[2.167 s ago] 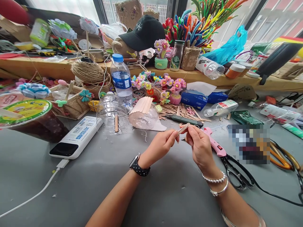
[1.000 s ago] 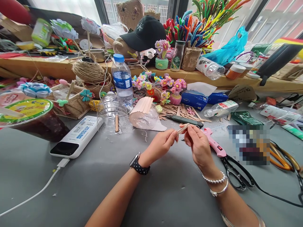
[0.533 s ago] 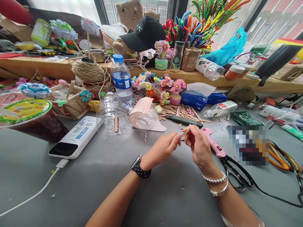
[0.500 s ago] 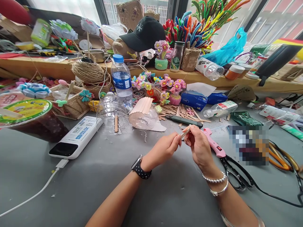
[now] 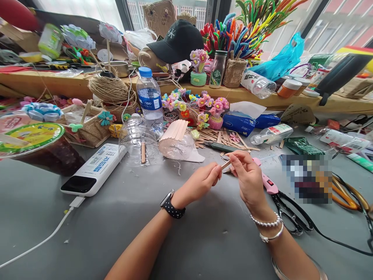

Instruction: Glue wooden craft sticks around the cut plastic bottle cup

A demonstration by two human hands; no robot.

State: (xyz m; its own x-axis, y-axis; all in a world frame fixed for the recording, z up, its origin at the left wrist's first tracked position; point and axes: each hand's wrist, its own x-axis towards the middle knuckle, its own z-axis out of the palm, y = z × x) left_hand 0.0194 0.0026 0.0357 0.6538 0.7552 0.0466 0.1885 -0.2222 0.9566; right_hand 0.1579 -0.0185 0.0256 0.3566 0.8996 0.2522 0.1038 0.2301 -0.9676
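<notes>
A thin wooden craft stick (image 5: 225, 165) is held over the grey table between my hands. My left hand (image 5: 205, 179), below a dark dotted watch strap, is closed around its near end. With thumb and fingers, my right hand (image 5: 247, 175) pinches at its far end, where the fingers partly hide the stick. Just beyond lies a clear plastic bottle piece (image 5: 177, 149) with a row of craft sticks (image 5: 175, 130) on its top. Many loose craft sticks (image 5: 223, 138) are heaped behind a dark utility knife (image 5: 221, 147). A pink glue gun (image 5: 269, 183) rests beside my right hand.
Black-handled scissors (image 5: 291, 217) lie right of my right wrist. Left are a white power bank (image 5: 94, 169) with a cable and a sealed drink cup (image 5: 43, 151). A blue-capped water bottle (image 5: 149, 97) stands behind a clear cut bottle (image 5: 136, 136). A crowded wooden ledge (image 5: 180, 86) runs behind.
My right hand has shifted slightly right, and its fingers have opened out a little along the stick, showing more of it. My left hand has barely moved.
</notes>
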